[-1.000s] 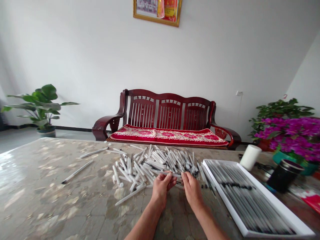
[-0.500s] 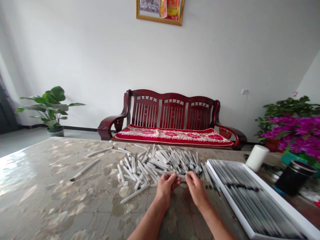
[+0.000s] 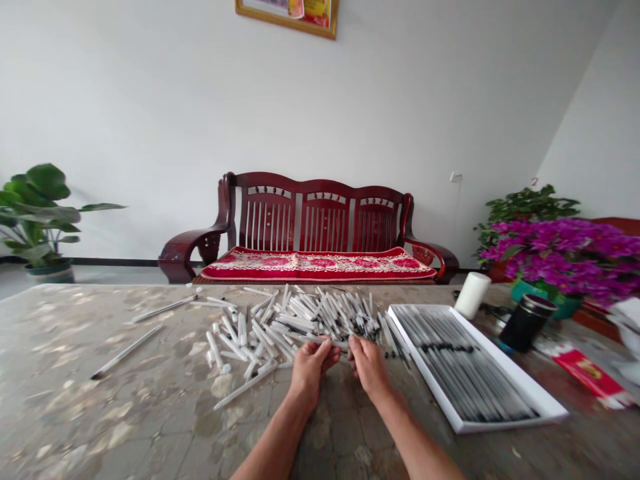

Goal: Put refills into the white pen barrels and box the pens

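My left hand [image 3: 310,365] and my right hand [image 3: 369,365] are close together at the near edge of a heap of whitish pen parts [image 3: 265,333]. Between their fingertips lies a thin whitish pen [image 3: 341,345], pinched at its left end by the left hand and at its right end by the right. Fingers cover much of it, so whether it is whole is hidden. Small black pieces [image 3: 389,355] lie just right of my right hand. Beyond them stands a shallow white box [image 3: 457,420] holding rows of clear pens with dark tips [image 3: 470,360].
Two loose pens, one of them a nearer pen [image 3: 127,351], lie on the left of the patterned table [image 3: 165,427]. A white roll [image 3: 473,295], a black cup [image 3: 527,323] and a red packet [image 3: 590,373] are at the right, by purple flowers [image 3: 570,257]. A wooden bench [image 3: 323,220] stands behind.
The view has turned to the right, so everything sits further left and more of the right side shows. My hands have come closer together, still on the pen.
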Demonstrator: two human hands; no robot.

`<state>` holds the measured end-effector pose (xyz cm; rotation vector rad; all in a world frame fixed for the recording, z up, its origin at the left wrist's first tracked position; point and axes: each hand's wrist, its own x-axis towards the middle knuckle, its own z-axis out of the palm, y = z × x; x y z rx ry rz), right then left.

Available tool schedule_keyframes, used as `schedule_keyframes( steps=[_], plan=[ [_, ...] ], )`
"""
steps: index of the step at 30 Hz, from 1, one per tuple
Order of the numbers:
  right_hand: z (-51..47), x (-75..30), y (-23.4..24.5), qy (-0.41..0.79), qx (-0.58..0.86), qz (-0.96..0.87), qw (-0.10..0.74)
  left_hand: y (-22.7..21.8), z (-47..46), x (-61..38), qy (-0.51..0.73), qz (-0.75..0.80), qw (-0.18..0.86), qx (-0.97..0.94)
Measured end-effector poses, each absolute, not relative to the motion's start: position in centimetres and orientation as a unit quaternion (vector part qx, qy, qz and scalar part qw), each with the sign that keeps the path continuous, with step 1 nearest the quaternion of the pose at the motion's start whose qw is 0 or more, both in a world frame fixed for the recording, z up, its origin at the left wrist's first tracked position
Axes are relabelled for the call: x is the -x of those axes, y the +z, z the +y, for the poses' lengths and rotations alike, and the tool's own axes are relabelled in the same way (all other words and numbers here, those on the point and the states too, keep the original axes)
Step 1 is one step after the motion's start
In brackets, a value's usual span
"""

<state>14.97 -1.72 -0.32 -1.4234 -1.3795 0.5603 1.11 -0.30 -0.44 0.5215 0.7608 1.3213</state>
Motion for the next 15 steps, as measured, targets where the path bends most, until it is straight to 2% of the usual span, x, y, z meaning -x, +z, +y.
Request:
schedule_keyframes(
  steps=[5,10,15],
  plan=[
    [-1.62,-14.98,-0.44,0.203,0.575,-0.618,0.496,-0.20,-0.38,-0.99,0.594,0.351,0.689,-0.222],
    [-1.51,-14.85,-0.72,0.274,0.589,-0.569,0.505,-0.09,-0.57,-1.05,0.597,0.354,0.683,-0.228],
    [-1.46,-14.79,-0.46,0.209,0.569,-0.599,0.523,-0.32,-0.62,-1.17,0.598,0.356,0.679,-0.233]
  ],
)
